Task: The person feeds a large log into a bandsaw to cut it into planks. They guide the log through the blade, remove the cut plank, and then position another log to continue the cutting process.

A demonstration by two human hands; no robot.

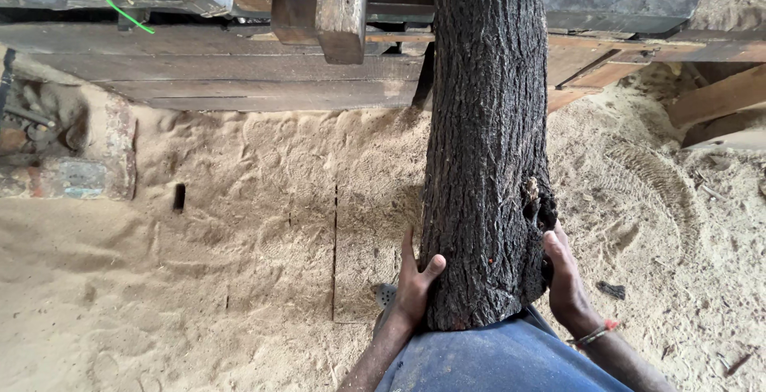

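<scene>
You have a thick, dark-barked log clasped between both hands at its near end, which rests against your blue-clad body. Your left hand presses flat on its left flank, fingers pointing up the bark, thumb hooked across the front. Your right hand cups the right flank just below a ragged knot hole, fingers curled behind the trunk. Beyond your fingertips the log runs up to a wooden platform. Sawdust lies to either side.
</scene>
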